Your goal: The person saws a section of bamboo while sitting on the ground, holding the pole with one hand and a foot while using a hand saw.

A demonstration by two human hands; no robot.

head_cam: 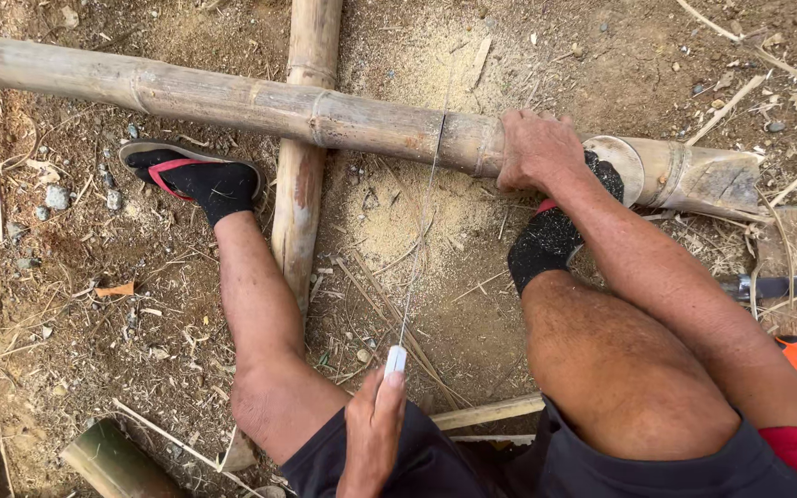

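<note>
Bamboo pole (pixel 232 101) runs across the upper frame, resting on a second pole (pixel 299 184) that crosses under it. Right hand (pixel 539 148), upper right of centre, clamps the pole. Left hand (pixel 373 433), bottom centre, is closed on the white handle of a thin saw (pixel 422 221) whose blade meets the pole. Sawdust (pixel 398 207) lies below the cut.

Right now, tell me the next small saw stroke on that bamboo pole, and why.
Probably push the thin saw blade forward again through the cut. The left hand grips the white handle pulled back near the body, the blade sits in a dark kerf across the bamboo pole, sawdust lies beneath, and the right hand presses the pole down. The pole looks not yet severed.
</note>
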